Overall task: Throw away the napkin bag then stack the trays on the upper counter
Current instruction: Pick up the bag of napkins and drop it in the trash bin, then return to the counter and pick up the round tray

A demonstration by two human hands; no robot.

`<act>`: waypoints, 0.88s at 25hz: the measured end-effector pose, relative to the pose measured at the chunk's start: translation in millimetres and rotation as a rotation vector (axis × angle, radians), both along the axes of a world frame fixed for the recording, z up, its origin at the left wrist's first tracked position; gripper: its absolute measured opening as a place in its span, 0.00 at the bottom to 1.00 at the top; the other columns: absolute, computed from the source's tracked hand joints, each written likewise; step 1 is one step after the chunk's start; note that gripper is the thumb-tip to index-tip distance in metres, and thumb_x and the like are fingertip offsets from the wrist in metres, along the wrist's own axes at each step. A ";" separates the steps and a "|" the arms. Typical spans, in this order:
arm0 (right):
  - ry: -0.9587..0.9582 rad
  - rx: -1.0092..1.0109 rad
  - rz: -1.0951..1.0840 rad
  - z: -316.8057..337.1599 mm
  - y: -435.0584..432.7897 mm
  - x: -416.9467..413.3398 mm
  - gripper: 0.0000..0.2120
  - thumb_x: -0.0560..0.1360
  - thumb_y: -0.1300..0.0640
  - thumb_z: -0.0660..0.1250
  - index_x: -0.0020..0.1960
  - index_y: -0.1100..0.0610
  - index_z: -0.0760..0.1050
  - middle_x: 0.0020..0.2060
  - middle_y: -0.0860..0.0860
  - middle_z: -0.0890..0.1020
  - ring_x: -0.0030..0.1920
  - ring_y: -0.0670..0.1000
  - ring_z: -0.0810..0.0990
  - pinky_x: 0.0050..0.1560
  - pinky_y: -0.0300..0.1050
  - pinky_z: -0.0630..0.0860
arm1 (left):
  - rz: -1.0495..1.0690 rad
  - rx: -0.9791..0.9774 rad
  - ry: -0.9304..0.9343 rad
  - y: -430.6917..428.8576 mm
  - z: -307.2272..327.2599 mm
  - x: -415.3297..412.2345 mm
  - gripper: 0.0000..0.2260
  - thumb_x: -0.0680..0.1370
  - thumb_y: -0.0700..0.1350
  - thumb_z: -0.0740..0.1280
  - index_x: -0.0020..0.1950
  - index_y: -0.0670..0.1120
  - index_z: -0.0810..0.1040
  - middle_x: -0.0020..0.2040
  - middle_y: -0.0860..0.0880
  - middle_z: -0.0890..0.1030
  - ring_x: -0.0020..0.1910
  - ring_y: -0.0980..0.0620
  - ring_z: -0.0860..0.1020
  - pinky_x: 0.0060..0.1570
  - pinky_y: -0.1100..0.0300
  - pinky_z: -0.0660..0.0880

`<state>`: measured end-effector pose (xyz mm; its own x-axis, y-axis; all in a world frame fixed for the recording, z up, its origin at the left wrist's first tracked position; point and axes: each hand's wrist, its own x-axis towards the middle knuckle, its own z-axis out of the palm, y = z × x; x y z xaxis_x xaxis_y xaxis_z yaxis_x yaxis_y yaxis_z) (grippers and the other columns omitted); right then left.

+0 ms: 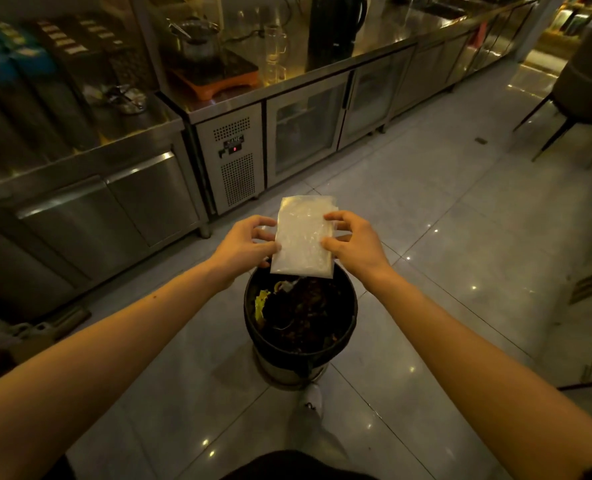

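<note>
— Hands out over the bin, both of them. See that?

— Yes. The napkin bag (303,237) is a flat, pale, translucent packet, held upright above the far rim of the bin (351,306).

— How is it gripped?

— The left hand (244,249) pinches its left edge, thumb in front and fingers (265,221) curled round behind. The right hand (355,242) does the same on the right edge. Both sets of fingers are clamped on the packet.

— And the bin itself?

— Round, dark-lined, lid open, standing on the tiled floor (460,220). There is dark rubbish inside, with a yellow scrap at the left. The packet's lower edge hangs just over the opening, not yet in it.

— A shoe (311,400) shows at the bin's near base; whether it presses a pedal, I cannot tell.

— Behind runs a steel bench (322,76) with glass-door cabinets below.

— Trays?

— I cannot make any out.
</note>
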<state>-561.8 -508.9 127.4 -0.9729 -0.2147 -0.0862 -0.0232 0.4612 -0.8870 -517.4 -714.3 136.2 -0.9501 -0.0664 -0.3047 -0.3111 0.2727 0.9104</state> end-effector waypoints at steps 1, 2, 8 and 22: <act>-0.011 0.004 0.011 -2.5 2.3 -11.5 0.19 0.72 0.62 0.70 0.61 0.49 0.75 0.57 0.53 0.77 0.52 0.56 0.81 0.51 0.55 0.82 | 0.003 -0.005 -0.019 2.8 -2.1 -10.7 0.17 0.75 0.38 0.69 0.62 0.49 0.73 0.52 0.46 0.81 0.51 0.47 0.81 0.48 0.52 0.81; -0.022 0.011 0.019 -5.0 4.7 -24.4 0.20 0.72 0.62 0.70 0.61 0.49 0.75 0.57 0.53 0.77 0.53 0.56 0.81 0.51 0.54 0.82 | -0.002 -0.018 -0.039 5.9 -4.4 -22.9 0.17 0.75 0.38 0.69 0.62 0.50 0.72 0.51 0.46 0.81 0.51 0.48 0.81 0.48 0.52 0.81; -0.066 0.121 0.113 -22.3 18.3 -77.8 0.23 0.73 0.59 0.70 0.67 0.50 0.73 0.57 0.51 0.76 0.56 0.56 0.80 0.56 0.53 0.79 | -0.005 -0.107 -0.121 21.0 -23.9 -74.3 0.20 0.75 0.41 0.70 0.66 0.50 0.70 0.54 0.48 0.80 0.52 0.48 0.81 0.50 0.51 0.81; 0.035 0.305 0.062 -12.3 18.9 -131.3 0.28 0.80 0.50 0.63 0.77 0.52 0.60 0.75 0.52 0.67 0.75 0.54 0.65 0.71 0.47 0.62 | -0.174 -0.321 0.003 9.4 -29.6 -143.2 0.22 0.78 0.54 0.66 0.70 0.49 0.69 0.68 0.46 0.73 0.61 0.49 0.77 0.53 0.58 0.74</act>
